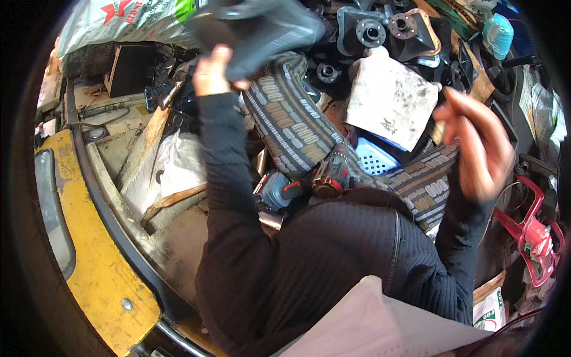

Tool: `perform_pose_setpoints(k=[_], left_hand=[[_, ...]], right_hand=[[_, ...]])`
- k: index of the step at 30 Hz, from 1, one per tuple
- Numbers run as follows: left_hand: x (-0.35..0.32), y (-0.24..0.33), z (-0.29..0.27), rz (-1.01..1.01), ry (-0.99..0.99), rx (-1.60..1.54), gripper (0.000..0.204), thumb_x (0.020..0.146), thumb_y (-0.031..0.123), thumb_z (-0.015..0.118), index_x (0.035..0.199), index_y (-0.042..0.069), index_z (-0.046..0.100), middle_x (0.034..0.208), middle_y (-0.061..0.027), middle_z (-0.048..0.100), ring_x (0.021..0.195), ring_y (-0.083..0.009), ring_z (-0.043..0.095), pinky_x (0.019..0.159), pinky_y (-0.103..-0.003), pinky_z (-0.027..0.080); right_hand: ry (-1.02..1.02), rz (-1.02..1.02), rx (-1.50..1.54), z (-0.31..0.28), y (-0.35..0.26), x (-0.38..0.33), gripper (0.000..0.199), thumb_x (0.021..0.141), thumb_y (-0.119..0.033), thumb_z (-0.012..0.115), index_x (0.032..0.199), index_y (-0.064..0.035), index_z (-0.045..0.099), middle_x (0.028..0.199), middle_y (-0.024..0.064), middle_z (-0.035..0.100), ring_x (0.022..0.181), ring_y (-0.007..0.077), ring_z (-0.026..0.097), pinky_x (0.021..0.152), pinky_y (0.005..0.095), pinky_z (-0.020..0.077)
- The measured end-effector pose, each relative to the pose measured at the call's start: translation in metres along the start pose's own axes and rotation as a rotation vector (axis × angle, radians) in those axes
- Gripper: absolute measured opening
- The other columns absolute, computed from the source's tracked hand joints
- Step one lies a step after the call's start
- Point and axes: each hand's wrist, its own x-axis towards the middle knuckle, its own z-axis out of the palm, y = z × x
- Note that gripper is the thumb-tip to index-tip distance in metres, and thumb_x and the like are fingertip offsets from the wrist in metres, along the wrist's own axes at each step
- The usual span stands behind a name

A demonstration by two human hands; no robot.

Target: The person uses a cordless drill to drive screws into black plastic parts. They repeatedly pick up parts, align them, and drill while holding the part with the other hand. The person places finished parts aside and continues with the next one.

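Observation:
Raised at the upper left, my left hand point(213, 72) grips a dark, motion-blurred black plastic part point(256, 35) whose exact kind I cannot make out. My right hand point(480, 143) is lifted at the right, fingers loosely bent and apart, with nothing visible in it. Beside its fingertips lies a stained white cloth point(389, 98), partly over a blue perforated basket point(375, 157) between my knees. Beyond the cloth are several black parts with round drilled flanges point(370, 33). A red-and-black power drill point(331, 172) and a blue-grey power tool point(275, 189) rest against my lap.
A worn yellow panel point(98, 256) curves along the left. A printed white sack point(137, 27) stands at the top left, above a white plastic bag point(181, 166). Red plastic frames point(523, 223) lie at the right. A teal bundle point(498, 35) sits at the far right.

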Motion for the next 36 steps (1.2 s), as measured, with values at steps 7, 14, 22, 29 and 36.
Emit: perform_pose_setpoints(k=[7,14,22,29,36], left_hand=[[0.122,-0.097,-0.076,-0.468,0.343,0.75,0.064,0.077,0.043,0.062,0.119,-0.003,0.048,0.09,-0.0223,0.064,0.059,-0.0249,0.064,0.052,-0.037,0.05],[0.135,-0.224,-0.07,-0.204,-0.03,1.138,0.065,0.073,0.044,0.063,0.119,0.0,0.049,0.101,-0.0199,0.061,0.079,-0.0266,0.062,0.067,-0.037,0.048],[0.141,-0.246,-0.168,-0.246,-0.191,0.982,0.076,0.068,0.054,0.066,0.127,0.008,0.047,0.116,-0.017,0.057,0.1,-0.0278,0.058,0.085,-0.038,0.044],[-0.014,-0.302,-0.238,-0.651,-0.444,1.662,0.092,0.059,0.06,0.072,0.133,0.016,0.039,0.134,-0.0129,0.041,0.123,-0.0318,0.041,0.094,-0.048,0.038],[-0.029,-0.343,-0.213,-0.104,-0.23,1.994,0.042,0.085,0.03,0.047,0.127,0.029,0.043,0.114,-0.0062,0.051,0.103,-0.0273,0.052,0.078,-0.047,0.042]], right_hand=[[-0.516,-0.457,-0.692,-0.033,-0.109,0.012,0.012,0.081,-0.014,0.051,0.089,-0.0056,0.055,0.077,0.0064,0.052,0.056,0.0156,0.046,0.049,0.0272,0.0361],[-0.5,-0.166,-0.987,-0.005,-0.132,0.017,0.008,0.084,-0.014,0.051,0.086,-0.0071,0.053,0.075,0.0059,0.05,0.057,0.0163,0.045,0.051,0.0273,0.0361],[-0.314,0.052,-1.085,0.001,-0.073,0.03,0.024,0.092,-0.013,0.044,0.106,0.0054,0.051,0.08,0.0112,0.051,0.064,0.0184,0.048,0.054,0.0267,0.0383],[0.113,0.524,0.47,-0.047,0.088,0.004,0.047,0.091,-0.016,0.047,0.13,0.0067,0.035,0.093,0.0026,0.054,0.045,0.0024,0.035,0.043,0.0146,0.0334],[0.348,0.637,0.381,-0.173,0.162,-0.054,0.054,0.088,-0.022,0.052,0.137,-0.0078,0.033,0.1,-0.0041,0.053,0.044,0.0006,0.034,0.04,0.0135,0.0294]])
